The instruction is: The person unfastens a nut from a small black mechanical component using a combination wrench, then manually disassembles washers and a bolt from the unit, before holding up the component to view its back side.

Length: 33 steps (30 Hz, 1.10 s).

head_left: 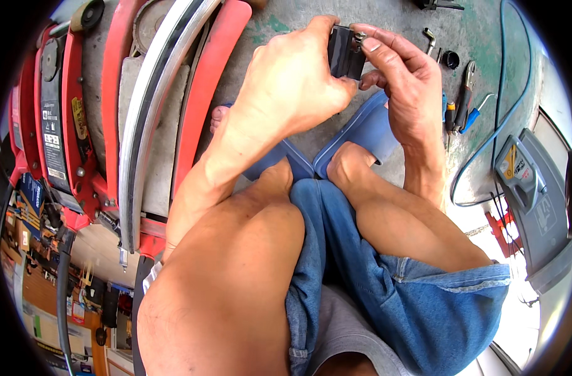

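Up at the top centre, my left hand (295, 78) grips a small black block-shaped part (346, 55) with a ribbed or stepped face, thumb and fingers at its two ends. My right hand (408, 72) pinches a small shiny metal piece (360, 37), perhaps a nut or screw, at the upper right edge of the part. Whether that piece is seated in the part cannot be made out. Both hands are above the grey floor, just past my blue slippers (361, 135).
Red metal frames (220, 75) and a curved silver bar (139, 125) stand close on the left. Right of my hands lie a socket wrench (429, 39), a black ring (451, 59), red-handled pliers (466, 91) and screwdrivers (450, 116). A blue cable (502, 94) loops near a grey machine (530, 200).
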Available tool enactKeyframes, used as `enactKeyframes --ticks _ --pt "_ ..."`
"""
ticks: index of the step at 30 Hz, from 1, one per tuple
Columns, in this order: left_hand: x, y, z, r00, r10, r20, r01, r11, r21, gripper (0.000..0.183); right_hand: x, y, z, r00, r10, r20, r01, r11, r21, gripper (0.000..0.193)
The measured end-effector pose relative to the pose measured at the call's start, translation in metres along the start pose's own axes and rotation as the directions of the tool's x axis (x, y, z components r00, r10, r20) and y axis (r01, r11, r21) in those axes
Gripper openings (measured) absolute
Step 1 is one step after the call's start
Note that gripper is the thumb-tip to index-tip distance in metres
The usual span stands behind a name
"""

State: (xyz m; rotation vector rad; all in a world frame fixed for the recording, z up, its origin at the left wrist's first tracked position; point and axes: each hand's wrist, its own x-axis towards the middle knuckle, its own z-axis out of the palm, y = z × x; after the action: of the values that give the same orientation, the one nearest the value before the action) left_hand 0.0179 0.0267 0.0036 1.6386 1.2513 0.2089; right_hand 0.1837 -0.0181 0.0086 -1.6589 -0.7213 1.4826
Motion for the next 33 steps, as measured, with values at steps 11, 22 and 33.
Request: enactKeyframes --ticks 11,22,33 --pt "-0.003 0.002 0.01 0.955 0.188 -0.23 -0.143 0.97 0.199 0.069 -0.007 -0.005 0.008 0.981 -0.166 -0.099 0.163 0.986 -0.032 0.025" --pt "-0.006 0.003 0.011 0.907 0.281 -0.314 -0.223 0.953 0.206 0.069 -0.009 -0.001 0.005 0.907 -0.411 -0.09 0.407 0.912 -0.056 0.02" --pt "-0.005 0.004 0.007 0.9 0.285 -0.329 -0.229 0.953 0.2 0.065 -0.01 -0.004 0.011 0.933 -0.346 -0.098 0.355 0.928 0.108 0.028"
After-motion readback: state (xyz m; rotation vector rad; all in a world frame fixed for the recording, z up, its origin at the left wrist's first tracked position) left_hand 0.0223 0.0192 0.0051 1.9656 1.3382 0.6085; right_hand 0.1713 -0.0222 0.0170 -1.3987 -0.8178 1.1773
